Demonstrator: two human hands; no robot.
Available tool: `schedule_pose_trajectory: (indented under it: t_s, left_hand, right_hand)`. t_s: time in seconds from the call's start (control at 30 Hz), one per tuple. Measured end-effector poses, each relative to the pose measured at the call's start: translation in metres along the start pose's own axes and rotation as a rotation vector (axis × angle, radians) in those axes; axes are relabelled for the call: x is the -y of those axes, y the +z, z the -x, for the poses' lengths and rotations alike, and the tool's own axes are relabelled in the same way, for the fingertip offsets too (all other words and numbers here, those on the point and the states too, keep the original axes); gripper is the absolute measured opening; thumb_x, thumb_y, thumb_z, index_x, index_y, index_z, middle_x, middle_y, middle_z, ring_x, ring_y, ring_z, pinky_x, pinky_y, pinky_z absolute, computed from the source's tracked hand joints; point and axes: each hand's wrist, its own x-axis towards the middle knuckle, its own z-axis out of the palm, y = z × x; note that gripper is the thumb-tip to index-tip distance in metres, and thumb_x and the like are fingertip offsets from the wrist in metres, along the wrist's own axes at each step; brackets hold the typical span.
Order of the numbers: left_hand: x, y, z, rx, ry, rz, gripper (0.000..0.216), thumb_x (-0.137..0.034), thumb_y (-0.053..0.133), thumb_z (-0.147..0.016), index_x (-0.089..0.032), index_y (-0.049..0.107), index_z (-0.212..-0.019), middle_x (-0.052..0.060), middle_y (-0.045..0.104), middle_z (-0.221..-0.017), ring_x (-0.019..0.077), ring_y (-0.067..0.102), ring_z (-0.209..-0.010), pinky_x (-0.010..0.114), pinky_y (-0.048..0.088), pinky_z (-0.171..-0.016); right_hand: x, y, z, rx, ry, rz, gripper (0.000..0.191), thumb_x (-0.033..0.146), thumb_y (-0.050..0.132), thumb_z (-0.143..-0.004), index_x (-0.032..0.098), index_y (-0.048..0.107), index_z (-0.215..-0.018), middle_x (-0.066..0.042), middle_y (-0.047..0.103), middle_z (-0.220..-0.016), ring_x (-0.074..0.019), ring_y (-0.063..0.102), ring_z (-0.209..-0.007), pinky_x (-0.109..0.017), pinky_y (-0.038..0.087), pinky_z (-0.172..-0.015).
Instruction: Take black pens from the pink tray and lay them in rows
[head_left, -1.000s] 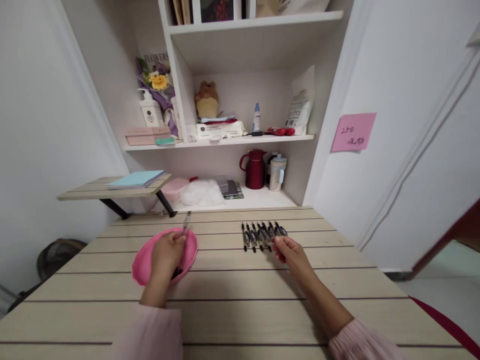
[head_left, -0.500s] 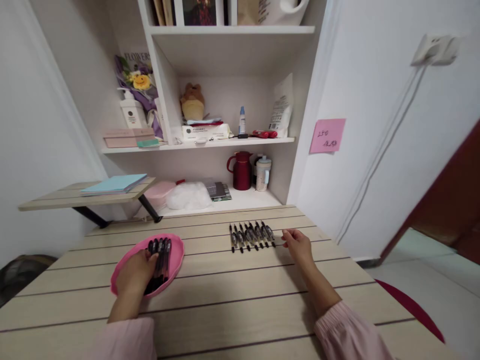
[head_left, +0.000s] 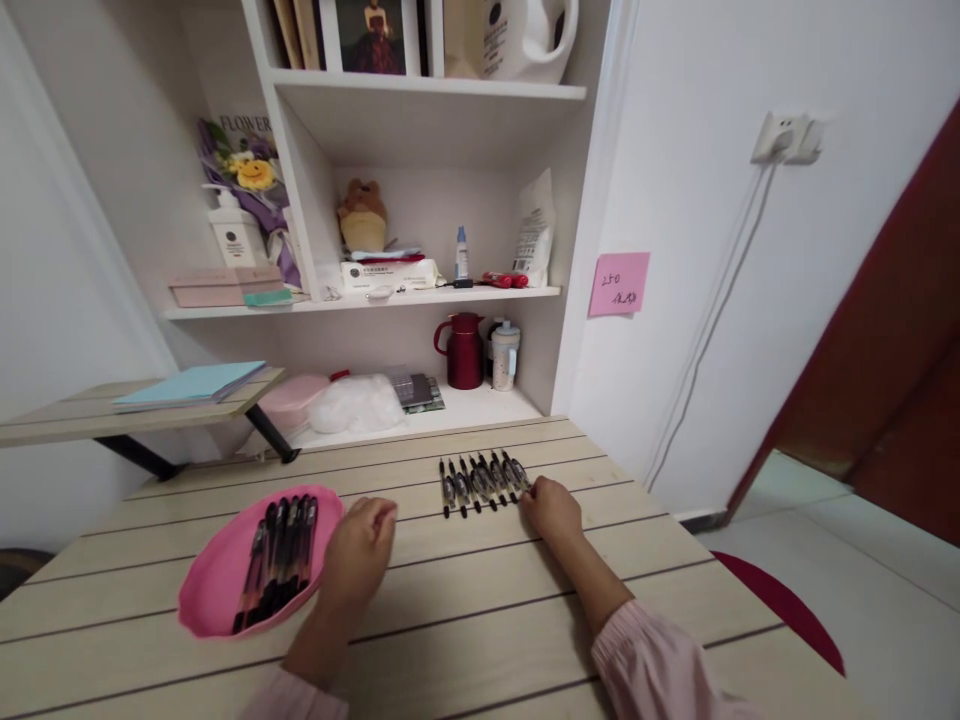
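Several black pens with clear barrels lie side by side in a row [head_left: 484, 482] on the table. At the row's right end, the curled fingers of my right hand [head_left: 553, 512] cover the lower tip of the last pen; whether they pinch it is hidden. My left hand [head_left: 360, 550] is closed in the air, just right of a pink scalloped plate [head_left: 214, 590]; anything inside its fingers is out of sight. More black pens [head_left: 277, 555] rest in a bunch on that plate.
A raised wooden stand [head_left: 45, 425] with blue paper [head_left: 191, 385] is at the left. Behind the table, a white shelf unit [head_left: 442, 88] holds a red jug [head_left: 465, 352], a lidded cup [head_left: 505, 355] and a plastic bag [head_left: 356, 405]. A red round seat [head_left: 780, 610] shows at the right.
My left hand has left the pens on the plate and moved right, closed. My right hand has come left to the end of the pen row. The view has shifted slightly.
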Motion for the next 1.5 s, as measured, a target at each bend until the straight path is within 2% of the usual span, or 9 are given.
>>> schedule_pose_trajectory:
  t_s: [0.13,0.27,0.37,0.53,0.77,0.9,1.07,1.27,1.5]
  left_hand:
    - [-0.028,0.037,0.005,0.110,0.017,0.242,0.020,-0.029,0.048,-0.077,-0.019,0.065,-0.073,0.006,0.065,-0.075,0.0201,0.059,-0.074,0.030,0.043,-0.068]
    - [-0.039,0.074,0.002,0.224,-0.349,0.747,0.020,-0.030,0.058,-0.071,-0.016,0.063,-0.084,0.005,0.064,-0.070,0.0182,0.059,-0.066,0.027,0.044,-0.058]
    - [-0.040,0.091,0.000,0.163,-0.639,1.170,0.030,-0.028,0.065,-0.070,-0.015,0.058,-0.095,0.008,0.066,-0.083,0.0186,0.063,-0.075,0.028,0.048,-0.063]
    - [-0.032,0.091,0.004,0.081,-0.695,1.533,0.015,-0.024,0.062,-0.075,-0.016,0.053,-0.084,0.009,0.066,-0.085,0.0184,0.065,-0.081,0.030,0.050,-0.069]
    - [-0.026,0.093,0.010,0.157,-0.697,1.407,0.021,-0.038,0.057,-0.076,-0.020,0.047,-0.082,-0.008,0.050,-0.050,0.0084,0.050,-0.038,0.018,0.039,-0.037]
    - [-0.026,0.107,0.011,0.221,-0.616,1.228,0.035,-0.053,0.053,-0.072,-0.020,0.046,-0.077,-0.010,0.044,-0.043,0.0027,0.025,-0.024,0.014,0.014,-0.026]
    - [-0.025,0.111,0.015,0.310,-0.515,1.087,0.044,-0.063,0.051,-0.067,-0.019,0.046,-0.076,-0.010,0.043,-0.040,0.0021,0.021,-0.023,0.015,0.010,-0.027]
    - [-0.027,0.112,0.018,0.377,-0.399,1.041,0.039,-0.057,0.047,-0.073,-0.019,0.047,-0.076,-0.011,0.039,-0.037,0.0030,0.019,-0.027,0.017,0.011,-0.032]
    - [-0.029,0.111,0.022,0.440,-0.168,0.809,0.032,-0.048,0.043,-0.079,-0.017,0.052,-0.074,-0.008,0.040,-0.038,0.0073,0.029,-0.037,0.020,0.023,-0.041]
  right_hand:
    - [-0.001,-0.009,0.000,-0.046,0.044,-0.120,0.018,0.026,0.047,-0.077,0.018,0.063,-0.078,-0.011,0.068,-0.079,-0.0221,0.061,-0.077,-0.028,0.036,-0.059]
    - [0.013,-0.013,0.013,-0.088,-0.064,-0.437,0.015,0.028,0.050,-0.074,0.020,0.059,-0.065,-0.004,0.064,-0.064,-0.0167,0.057,-0.064,-0.025,0.036,-0.056]
    - [0.036,-0.005,0.037,0.030,-0.293,-0.721,0.013,0.025,0.051,-0.071,0.019,0.057,-0.061,-0.001,0.059,-0.057,-0.0134,0.052,-0.055,-0.023,0.036,-0.053]
    - [0.059,0.004,0.061,0.272,-0.498,-0.801,0.006,0.022,0.058,-0.066,0.018,0.057,-0.062,0.002,0.059,-0.057,-0.0114,0.050,-0.053,-0.021,0.033,-0.050]
    - [0.008,-0.014,-0.009,-0.122,-0.056,-0.444,0.006,0.021,0.051,-0.072,0.019,0.056,-0.073,-0.004,0.063,-0.070,-0.0172,0.055,-0.067,-0.025,0.033,-0.057]
    - [-0.011,-0.003,-0.032,-0.095,-0.023,-0.295,0.013,0.017,0.053,-0.070,0.018,0.054,-0.082,-0.004,0.062,-0.069,-0.0176,0.054,-0.068,-0.024,0.030,-0.056]
    - [-0.011,0.015,-0.031,-0.103,-0.046,-0.288,0.016,0.012,0.053,-0.069,0.018,0.053,-0.084,-0.004,0.061,-0.070,-0.0163,0.053,-0.067,-0.024,0.028,-0.057]
    - [-0.015,0.003,-0.025,-0.099,0.055,-0.755,0.013,0.012,0.057,-0.061,0.018,0.058,-0.073,-0.001,0.057,-0.060,-0.0163,0.051,-0.062,-0.026,0.030,-0.057]
    - [0.015,-0.017,0.000,0.177,0.066,-1.269,0.025,0.034,0.067,-0.059,0.017,0.064,-0.076,0.001,0.057,-0.055,-0.0116,0.048,-0.049,-0.023,0.030,-0.045]
